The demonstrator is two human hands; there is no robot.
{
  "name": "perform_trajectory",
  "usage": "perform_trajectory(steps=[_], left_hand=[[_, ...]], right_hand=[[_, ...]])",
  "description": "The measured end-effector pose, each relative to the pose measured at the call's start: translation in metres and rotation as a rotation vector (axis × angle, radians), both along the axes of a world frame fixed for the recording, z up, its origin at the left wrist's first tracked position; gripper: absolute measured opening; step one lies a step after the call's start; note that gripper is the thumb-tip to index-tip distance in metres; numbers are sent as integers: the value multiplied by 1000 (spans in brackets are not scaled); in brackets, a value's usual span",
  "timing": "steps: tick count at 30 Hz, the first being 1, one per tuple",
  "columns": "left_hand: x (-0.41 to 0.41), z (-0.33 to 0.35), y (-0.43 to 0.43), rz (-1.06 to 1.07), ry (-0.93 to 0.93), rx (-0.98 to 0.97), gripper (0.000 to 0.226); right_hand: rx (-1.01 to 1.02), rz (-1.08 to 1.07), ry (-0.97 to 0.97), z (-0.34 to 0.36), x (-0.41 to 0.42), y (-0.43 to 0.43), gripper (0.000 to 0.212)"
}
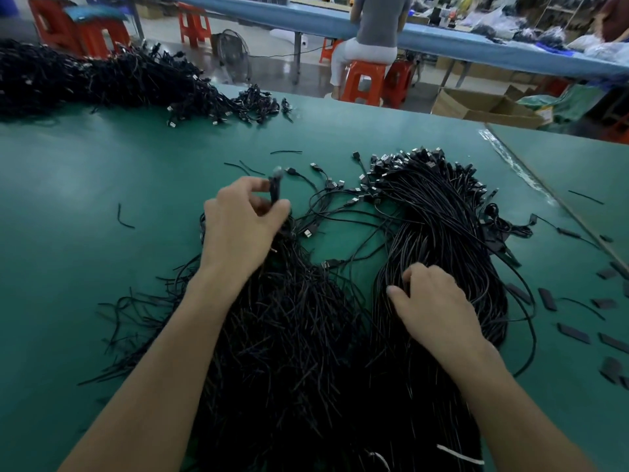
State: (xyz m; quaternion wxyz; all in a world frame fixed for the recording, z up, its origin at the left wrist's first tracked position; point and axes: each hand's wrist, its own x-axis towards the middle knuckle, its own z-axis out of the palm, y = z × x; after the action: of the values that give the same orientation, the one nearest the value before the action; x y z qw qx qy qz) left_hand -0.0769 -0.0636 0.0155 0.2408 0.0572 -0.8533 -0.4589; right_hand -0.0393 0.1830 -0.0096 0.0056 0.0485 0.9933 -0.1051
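A green table [102,185] carries two heaps of thin black cables. My left hand [238,229] hovers over the left heap [282,335] and pinches a black plug end [275,191] between thumb and fingers, lifted slightly above the table. My right hand [432,304] rests on the right bundle [442,226], fingers curled down into the cords; whether it grips any is hidden. That bundle's USB plugs [408,161] fan out at its far end. A few loose cables [326,185] trail between the two heaps.
A long pile of more black cables [102,76] lies at the table's far left. Short black sleeves [575,332] and cut cord bits scatter along the right side. A seam [531,178] joins a second table. A seated person [371,39], red stools and cardboard boxes stand beyond.
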Motion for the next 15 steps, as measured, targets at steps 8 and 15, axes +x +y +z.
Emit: perform_trajectory(steps=[8, 15], left_hand=[[-36, -46, -19, 67, -243, -262, 40], [-37, -38, -10, -17, -318, -448, 32]], right_hand=[[27, -59, -58, -10, -5, -9, 26], [33, -65, -69, -13, -11, -13, 30]])
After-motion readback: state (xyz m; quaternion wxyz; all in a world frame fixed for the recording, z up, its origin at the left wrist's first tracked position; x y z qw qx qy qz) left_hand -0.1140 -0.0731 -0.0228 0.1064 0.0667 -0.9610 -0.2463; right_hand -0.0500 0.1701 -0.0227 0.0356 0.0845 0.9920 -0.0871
